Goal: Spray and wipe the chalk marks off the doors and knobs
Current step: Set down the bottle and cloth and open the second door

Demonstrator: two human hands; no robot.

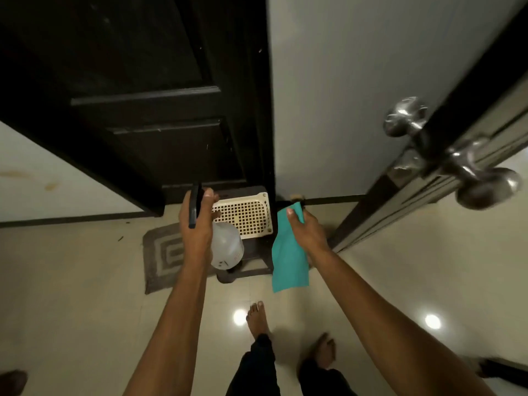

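My left hand (196, 224) grips a white spray bottle (227, 248) by its black trigger head, held out in front of a dark closed door (137, 90). My right hand (307, 228) pinches a teal cloth (288, 261) that hangs down from it. An open door (463, 144) stands edge-on at the right, with two shiny metal knobs, one on the near face (488, 190) and one on the far face (405, 117). Both hands are apart from the doors. No chalk marks are clear in this view.
A cream perforated basket (245, 215) lies tipped on a dark stool at the foot of the dark door. A grey patterned mat (163, 255) lies on the glossy tile floor. My bare feet (257, 318) stand below. Grey wall (343, 95) fills the middle.
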